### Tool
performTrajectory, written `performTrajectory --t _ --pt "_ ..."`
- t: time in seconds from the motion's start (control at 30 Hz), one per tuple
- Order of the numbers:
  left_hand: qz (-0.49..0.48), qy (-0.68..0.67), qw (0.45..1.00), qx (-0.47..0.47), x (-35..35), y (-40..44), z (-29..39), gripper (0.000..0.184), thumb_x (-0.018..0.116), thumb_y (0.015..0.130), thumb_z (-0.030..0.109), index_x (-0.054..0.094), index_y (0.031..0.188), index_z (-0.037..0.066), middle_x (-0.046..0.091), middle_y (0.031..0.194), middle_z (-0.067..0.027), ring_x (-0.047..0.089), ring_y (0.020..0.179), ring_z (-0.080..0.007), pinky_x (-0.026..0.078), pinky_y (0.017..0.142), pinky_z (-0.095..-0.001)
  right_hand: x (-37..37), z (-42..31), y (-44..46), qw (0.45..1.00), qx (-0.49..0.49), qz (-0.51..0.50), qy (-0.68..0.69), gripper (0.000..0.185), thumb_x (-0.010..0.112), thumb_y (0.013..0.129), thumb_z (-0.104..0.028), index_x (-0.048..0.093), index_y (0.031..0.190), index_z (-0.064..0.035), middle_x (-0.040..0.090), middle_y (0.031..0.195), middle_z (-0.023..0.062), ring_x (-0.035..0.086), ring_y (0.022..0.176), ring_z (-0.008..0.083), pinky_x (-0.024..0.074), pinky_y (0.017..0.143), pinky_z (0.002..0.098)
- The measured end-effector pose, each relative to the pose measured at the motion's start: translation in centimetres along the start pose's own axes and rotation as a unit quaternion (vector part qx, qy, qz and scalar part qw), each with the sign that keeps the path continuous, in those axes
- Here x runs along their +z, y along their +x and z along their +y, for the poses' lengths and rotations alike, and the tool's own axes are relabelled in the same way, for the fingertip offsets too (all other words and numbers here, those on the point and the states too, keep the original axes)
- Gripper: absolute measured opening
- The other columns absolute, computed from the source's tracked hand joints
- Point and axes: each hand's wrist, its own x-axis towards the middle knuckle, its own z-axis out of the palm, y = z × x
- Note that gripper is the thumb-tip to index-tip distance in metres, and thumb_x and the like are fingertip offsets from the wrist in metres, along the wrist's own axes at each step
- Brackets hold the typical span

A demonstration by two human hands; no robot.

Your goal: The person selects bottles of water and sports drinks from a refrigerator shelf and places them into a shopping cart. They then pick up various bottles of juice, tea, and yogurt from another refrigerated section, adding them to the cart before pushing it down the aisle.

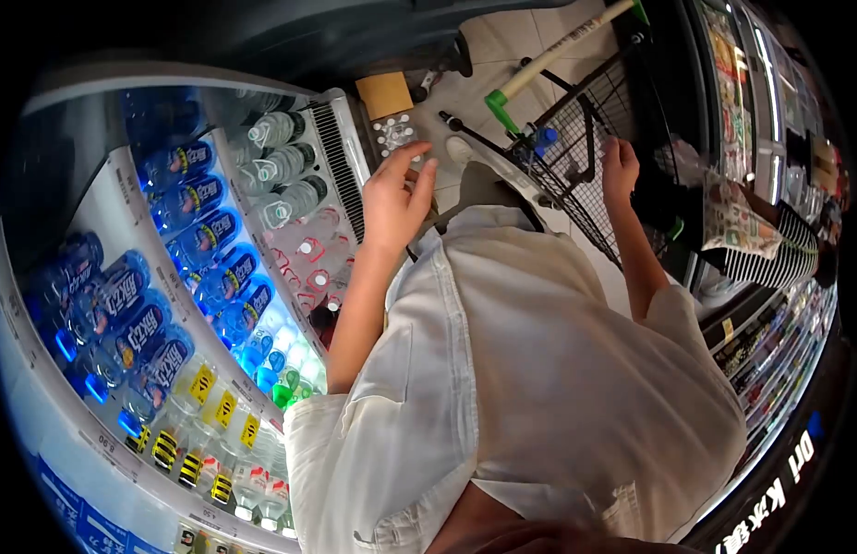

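My left hand (pixel 397 196) is raised in front of the drinks cooler's edge, thumb and fingers apart, holding nothing. To its left, clear water bottles (pixel 285 164) and pink-labelled bottles (pixel 308 254) stand in the cooler. My right hand (pixel 620 171) has its fingers curled in and shows nothing in its grip. It appears in front of the wire shopping cart (pixel 585 138); I cannot tell whether it touches the basket. A blue-capped item (pixel 545 137) lies in the cart. The cart's light handle with green ends (pixel 562 54) slants across the top.
Blue-labelled bottles (pixel 184 203) and yellow-labelled bottles (pixel 202 383) fill more cooler shelves on the left. A cardboard piece (pixel 384 94) and a pack of bottles (pixel 394 136) are near the floor. A person in striped clothing (pixel 779 249) stands at right beside stocked shelves (pixel 779 351).
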Motion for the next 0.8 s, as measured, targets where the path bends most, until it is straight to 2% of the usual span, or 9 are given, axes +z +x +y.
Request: performTrajectory --t 0.07,0.13,0.2,0.27,0.5,0.53,0.57,0.73,0.8 --pt "-0.024 0.002 1.0 -0.014 2.0 0.5 0.4 0.025 0.076 0.1 0.013 0.074 0.123 0.004 0.078 0.109 -0.0151 0.073 0.07 -0.02 0.055 0.06 -0.0315 -1.0 6.7 3.8 0.99 0.006 -0.015 -0.141 0.032 0.073 0.102 -0.026 0.074 0.12 0.0005 0.076 0.093 0.0053 0.066 0.076 0.01 0.0522 0.068 0.0298" --pt "-0.043 0.02 0.999 -0.021 4.1 0.7 0.6 0.026 0.076 0.1 0.013 0.074 0.124 0.003 0.078 0.107 -0.0161 0.073 0.069 -0.0194 0.055 0.06 -0.0321 -0.4 9.0 5.8 0.949 0.064 -0.095 -0.295 0.049 0.078 0.096 -0.033 0.071 0.135 -0.0026 0.079 0.106 0.0159 0.077 0.09 0.0236 0.0586 0.08 0.0384" --pt "-0.063 0.028 0.997 -0.028 6.2 0.7 0.2 0.026 0.077 0.1 0.014 0.075 0.123 0.003 0.077 0.105 -0.0171 0.073 0.069 -0.0195 0.055 0.06 -0.0327 1.1 15.6 8.2 0.909 0.08 -0.206 -0.353 0.068 0.08 0.092 -0.039 0.062 0.149 -0.0088 0.075 0.125 0.0236 0.075 0.112 0.037 0.0582 0.098 0.0451" --pt "-0.088 0.057 0.993 -0.049 8.1 0.9 1.0 0.026 0.076 0.1 0.014 0.075 0.123 0.003 0.077 0.102 -0.0174 0.074 0.069 -0.0198 0.055 0.06 -0.033 3.5 16.1 9.0 0.858 0.057 -0.275 -0.431 0.083 0.081 0.091 -0.042 0.048 0.16 -0.011 0.071 0.134 0.026 0.071 0.123 0.0406 0.0567 0.104 0.0467" --pt "-0.118 0.087 0.984 -0.098 14.6 1.3 1.6 0.027 0.076 0.1 0.015 0.074 0.125 0.005 0.078 0.104 -0.0162 0.076 0.072 -0.023 0.057 0.061 -0.0348 11.5 18.2 10.7 0.813 0.127 -0.351 -0.447 0.072 0.074 0.098 -0.048 0.046 0.158 -0.0197 0.073 0.131 0.0236 0.07 0.124 0.0436 0.0572 0.102 0.0545" --pt "-0.123 0.086 0.985 -0.087 15.4 1.2 1.2 0.027 0.076 0.1 0.015 0.074 0.125 0.006 0.078 0.105 -0.0164 0.077 0.074 -0.0235 0.058 0.063 -0.0349 11.5 18.4 10.8 0.812 0.127 -0.356 -0.444 0.072 0.074 0.098 -0.048 0.046 0.158 -0.0197 0.073 0.131 0.0236 0.07 0.124 0.0436 0.0572 0.102 0.0545" --pt "-0.112 0.068 0.991 -0.039 16.5 1.1 0.3 0.028 0.076 0.101 0.013 0.074 0.126 0.002 0.079 0.099 -0.0148 0.073 0.067 -0.0153 0.055 0.057 -0.0301 11.4 18.4 11.0 0.815 0.134 -0.35 -0.443 0.07 0.073 0.1 -0.048 0.046 0.158 -0.0196 0.073 0.131 0.0234 0.071 0.122 0.0435 0.0574 0.1 0.0545" --pt "-0.184 0.101 0.976 -0.052 19.0 2.7 1.8 0.028 0.077 0.1 0.013 0.074 0.126 0.003 0.078 0.109 -0.0167 0.075 0.073 -0.0213 0.058 0.063 -0.0329 7.6 20.4 12.4 0.844 0.109 -0.314 -0.421 0.053 0.067 0.104 -0.047 0.057 0.145 -0.0148 0.077 0.114 0.026 0.074 0.109 0.0475 0.0579 0.093 0.0557" --pt "-0.186 0.068 0.98 0.018 20.1 3.5 2.3 0.031 0.078 0.098 0.015 0.074 0.128 0.005 0.078 0.11 -0.0174 0.075 0.073 -0.0221 0.059 0.064 -0.0337 3.7 18.9 12.1 0.87 0.061 -0.29 -0.394 0.049 0.065 0.104 -0.045 0.06 0.139 -0.0098 0.077 0.108 0.0271 0.074 0.103 0.047 0.0577 0.09 0.0557"
